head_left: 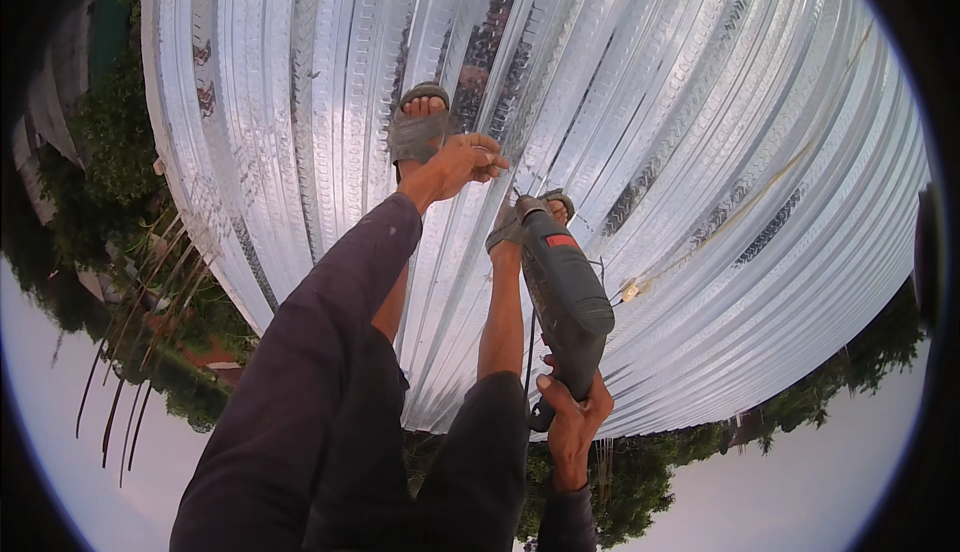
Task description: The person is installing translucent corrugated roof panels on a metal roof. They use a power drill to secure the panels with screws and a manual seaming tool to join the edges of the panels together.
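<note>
A dark grey power drill with a red patch is held by its handle in my right hand. The drill points away from me, its bit close to the ridged metal sheeting. My left hand reaches out low over the sheeting, a little ahead and left of the bit. Its thumb and fingers are drawn together; whatever lies between them is too small to make out. A dark cord runs down beside the drill.
I stand on the shiny corrugated sheeting, my left sandal ahead of my right foot. To the right a pale cord leads to a small yellowish connector. Bare rods and trees lie beyond the sheet's left edge.
</note>
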`<state>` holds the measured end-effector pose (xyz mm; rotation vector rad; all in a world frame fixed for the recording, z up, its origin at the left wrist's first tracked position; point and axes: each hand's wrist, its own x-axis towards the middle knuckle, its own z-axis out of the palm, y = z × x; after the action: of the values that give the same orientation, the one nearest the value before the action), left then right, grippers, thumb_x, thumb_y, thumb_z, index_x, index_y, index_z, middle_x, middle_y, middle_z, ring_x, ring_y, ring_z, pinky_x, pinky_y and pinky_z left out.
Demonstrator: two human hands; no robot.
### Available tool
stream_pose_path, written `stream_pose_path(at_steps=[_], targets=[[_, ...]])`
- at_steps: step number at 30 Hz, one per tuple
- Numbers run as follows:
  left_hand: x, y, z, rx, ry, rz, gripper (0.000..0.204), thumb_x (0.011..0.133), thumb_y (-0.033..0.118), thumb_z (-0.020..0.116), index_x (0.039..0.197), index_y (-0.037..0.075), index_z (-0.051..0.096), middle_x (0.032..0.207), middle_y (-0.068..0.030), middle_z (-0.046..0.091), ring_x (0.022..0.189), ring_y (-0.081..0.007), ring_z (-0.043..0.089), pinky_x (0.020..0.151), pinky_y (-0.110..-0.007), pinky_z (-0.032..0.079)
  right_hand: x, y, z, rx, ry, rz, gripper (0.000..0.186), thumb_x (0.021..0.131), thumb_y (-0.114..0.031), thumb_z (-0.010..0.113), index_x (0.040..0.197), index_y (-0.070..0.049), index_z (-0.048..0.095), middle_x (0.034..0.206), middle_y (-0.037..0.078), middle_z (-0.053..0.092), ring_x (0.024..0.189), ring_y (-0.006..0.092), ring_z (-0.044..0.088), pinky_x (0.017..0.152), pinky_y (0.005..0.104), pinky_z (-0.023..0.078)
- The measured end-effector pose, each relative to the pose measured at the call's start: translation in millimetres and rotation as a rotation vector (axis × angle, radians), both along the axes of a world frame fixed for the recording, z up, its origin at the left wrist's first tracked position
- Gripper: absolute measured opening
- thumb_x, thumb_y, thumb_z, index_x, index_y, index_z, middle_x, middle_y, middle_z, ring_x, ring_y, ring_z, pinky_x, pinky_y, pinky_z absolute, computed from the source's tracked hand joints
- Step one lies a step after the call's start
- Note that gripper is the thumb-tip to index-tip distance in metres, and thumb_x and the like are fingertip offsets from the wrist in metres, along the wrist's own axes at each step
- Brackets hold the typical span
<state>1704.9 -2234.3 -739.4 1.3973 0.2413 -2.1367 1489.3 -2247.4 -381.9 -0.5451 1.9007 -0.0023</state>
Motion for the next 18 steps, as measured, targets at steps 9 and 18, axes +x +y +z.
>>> stream_pose_path(at_steps=[9,18], targets=[[19,1,-1,0.092,-0.229,-0.036,0.027,0.090,0.028,0.080,0.090,0.002,0.071,0.093,-0.0122,0.075,0.066,-0.0116,0.062,0.061,-0.025,0.048,-14,-7,-5,-0.005,-0.005,-0.029,0.036,0.075,-0.015,0.082,0.102,0.005,0.067,0.081,0.004,0.065,0.072,0.0116,0.057,0.068,0.0274,0.045],[13,-19,26,0.221,0.088,0.213,0.020,0.095,0.029,0.075,0.097,0.010,0.069,0.085,-0.0029,0.066,0.077,-0.0136,0.061,0.075,-0.030,0.050,-4,-32,18,-0.058,-0.095,0.041,0.029,0.076,-0.014,0.083,0.094,0.002,0.067,0.077,0.003,0.066,0.068,0.0109,0.058,0.066,0.0280,0.047]])
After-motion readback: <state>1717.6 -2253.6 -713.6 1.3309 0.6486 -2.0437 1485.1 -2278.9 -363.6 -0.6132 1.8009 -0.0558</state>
